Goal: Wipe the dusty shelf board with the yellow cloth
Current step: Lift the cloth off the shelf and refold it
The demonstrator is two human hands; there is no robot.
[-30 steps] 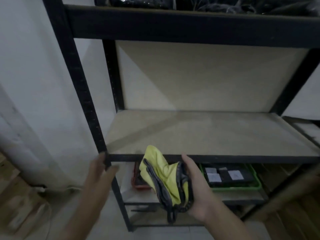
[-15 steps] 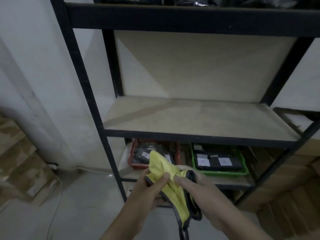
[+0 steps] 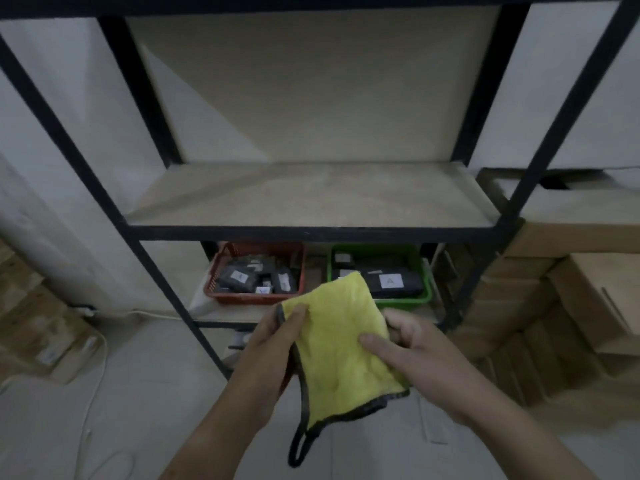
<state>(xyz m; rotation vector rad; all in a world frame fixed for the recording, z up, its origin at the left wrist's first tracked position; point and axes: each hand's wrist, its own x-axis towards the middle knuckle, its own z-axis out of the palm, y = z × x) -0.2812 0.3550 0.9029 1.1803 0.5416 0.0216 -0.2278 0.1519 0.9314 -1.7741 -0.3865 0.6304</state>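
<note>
Grey floor (image 3: pixel 138 393) of a dim store-room, with a white cable (image 3: pixel 100 358) trailing along it at left. Item: cloth (image 3: pixel 339 344), yellow pile with a dark hem (image 3: pixel 363 408) and a hanging loop (image 3: pixel 298 448) at the lowest corner. Location: held in the air in front of the rack (image 3: pixel 156 282), lower than the board and well apart from it. Holders: left hand (image 3: pixel 277 337) pinches the upper left edge, thumb on the yellow face. Right hand (image 3: pixel 412 351) grips the right edge, thumb laid across the face and fingers curled behind. Both hands are clamped on the cloth, which is spread between them. Handling, by judgement: light, soft and limp, since it sags below the grip and the loop dangles free. It looks neither fragile nor slippery, and the pile should catch dust readily. Suggested hold: bunch or fold it into one palm, flat fingers pressing from above, with hem and loop tucked in so that they do not drag. Behind the cloth, on the lower shelf: red basket (image 3: pixel 256 300) and green basket (image 3: pixel 405 301) side by side, each holding dark packs with white labels. Above them: board (image 3: pixel 311 195), pale, matt and bare, showing a faint greyish film; wiping not yet begun. Behind it: back panel (image 3: pixel 311 91), pale. At right, beside the rack: stacked cardboard boxes (image 3: pixel 588 296).
</note>
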